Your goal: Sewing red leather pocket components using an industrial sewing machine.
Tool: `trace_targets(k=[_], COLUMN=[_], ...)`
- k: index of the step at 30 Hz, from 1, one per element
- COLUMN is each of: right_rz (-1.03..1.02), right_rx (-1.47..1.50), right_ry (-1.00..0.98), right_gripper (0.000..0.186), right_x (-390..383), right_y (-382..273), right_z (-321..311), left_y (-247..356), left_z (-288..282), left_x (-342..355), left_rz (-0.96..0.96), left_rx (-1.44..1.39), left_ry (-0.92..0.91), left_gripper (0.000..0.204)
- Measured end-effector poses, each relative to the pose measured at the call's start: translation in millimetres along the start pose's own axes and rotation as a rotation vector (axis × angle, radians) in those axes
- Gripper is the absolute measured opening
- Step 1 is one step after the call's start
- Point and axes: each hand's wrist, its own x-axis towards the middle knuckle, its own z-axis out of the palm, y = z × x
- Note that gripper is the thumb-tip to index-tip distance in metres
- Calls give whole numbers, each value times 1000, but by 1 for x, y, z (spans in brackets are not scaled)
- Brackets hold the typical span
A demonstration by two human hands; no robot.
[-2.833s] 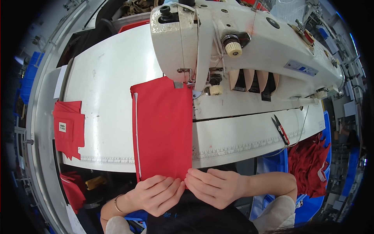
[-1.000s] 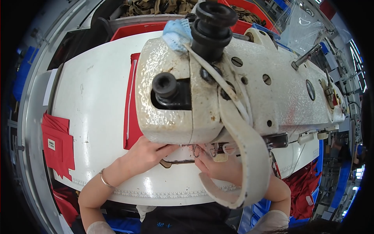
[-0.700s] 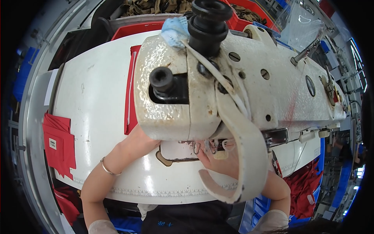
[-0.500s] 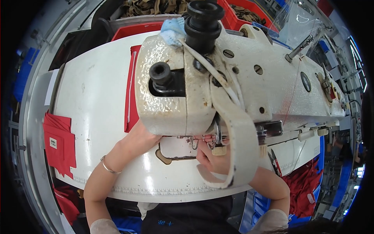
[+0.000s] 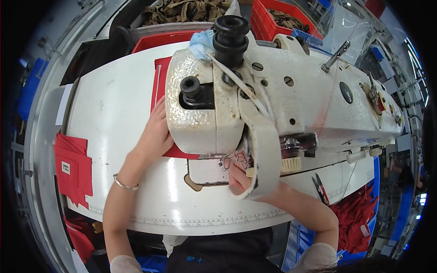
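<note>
A red fabric piece (image 5: 160, 86) with a white strip along one side lies on the white table, partly hidden under the head of a sewing machine (image 5: 191, 125). My left hand (image 5: 157, 132) rests flat on this fabric, fingers stretched out and pointing away from me. The fabric's near edge runs toward the presser foot (image 5: 226, 162). Close by the foot is my right hand (image 5: 240, 176), its fingers curled together and partly covered by the machine's curved white guard (image 5: 268, 157). What its fingertips hold, if anything, is hidden.
Stacked red fabric pieces (image 5: 75, 170) lie at the table's left edge. Thread snips (image 5: 321, 190) lie to the right, near a blue crate (image 5: 350, 223) of red fabric. Behind the machine stand a red bin (image 5: 261, 20) and a heap of brown straps (image 5: 186, 11).
My left hand has moved away from me and flattened on the red fabric, which now shows more toward the presser foot. My right hand has shifted slightly left. The view has shifted a little.
</note>
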Motion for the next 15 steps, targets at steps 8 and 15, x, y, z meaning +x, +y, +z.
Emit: trace_targets(k=[8, 15], right_rz=[-151, -162], right_rx=[108, 259], right_ry=[-257, -420], right_gripper=[40, 54], right_x=[20, 8], right_y=[-32, -51], right_z=[-29, -26], left_y=[42, 55], left_z=[51, 26], left_x=[-95, -51], left_rz=[-155, 204], left_rx=[1511, 606], left_ry=[-158, -23], left_gripper=[51, 23])
